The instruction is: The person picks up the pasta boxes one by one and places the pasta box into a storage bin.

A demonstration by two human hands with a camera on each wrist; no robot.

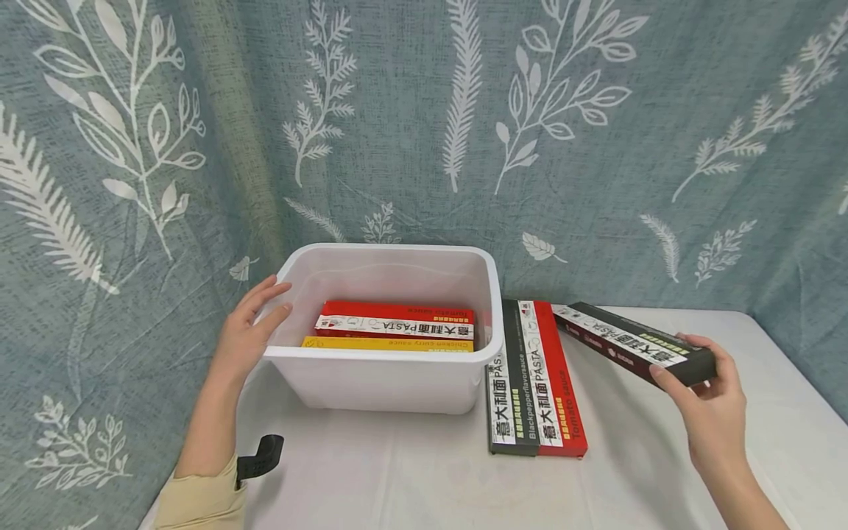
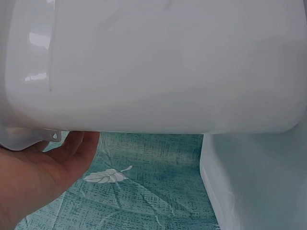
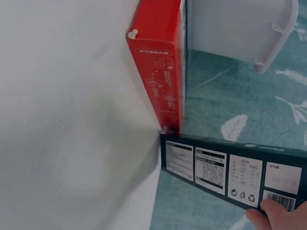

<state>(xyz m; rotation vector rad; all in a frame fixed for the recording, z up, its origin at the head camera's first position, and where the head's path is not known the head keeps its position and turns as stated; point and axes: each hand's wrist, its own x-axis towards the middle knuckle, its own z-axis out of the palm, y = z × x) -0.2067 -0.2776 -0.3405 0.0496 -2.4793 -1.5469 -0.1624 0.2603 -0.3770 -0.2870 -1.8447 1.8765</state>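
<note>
At the left side of a white plastic bin (image 1: 391, 383), my left hand (image 1: 252, 324) grips the rim, its fingertips over the edge. From the left wrist, the same hand (image 2: 57, 167) shows beside the bin's outer wall (image 2: 158, 67). My right hand (image 1: 712, 405) holds the near end of a black pasta box (image 1: 636, 342), thumb on top and fingers beneath. That box is tilted, near end raised. Its label side (image 3: 211, 167) faces the right wrist camera. Inside the bin lie a red pasta box (image 1: 397, 320) and a yellow pasta box (image 1: 391, 344).
Right of the bin, a black pasta box (image 1: 523, 390) and a red tomato-sauce pasta box (image 1: 559, 390) lie side by side. A white cloth (image 1: 397, 471) covers the table. Blue-green leaf-patterned curtain (image 1: 411, 132) hangs behind and at the sides.
</note>
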